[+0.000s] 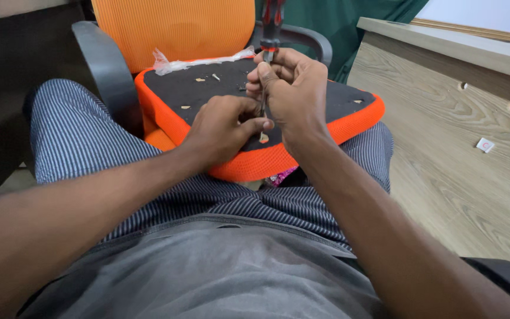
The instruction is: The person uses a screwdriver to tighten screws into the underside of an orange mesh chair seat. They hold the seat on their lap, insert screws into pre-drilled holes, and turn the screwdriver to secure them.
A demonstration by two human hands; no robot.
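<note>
Orange chair (249,162), plastic wrap (196,62), perhaps screws (215,77)

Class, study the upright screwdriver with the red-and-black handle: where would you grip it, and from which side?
Grip the red-and-black screwdriver on its thick handle, coming from the right. It stands upright over the orange-edged black chair seat, and the right hand already wraps the thin shaft below.

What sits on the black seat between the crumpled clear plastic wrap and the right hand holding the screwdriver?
In the head view, a loose screw and a small tan scrap lie on the black seat.
</note>
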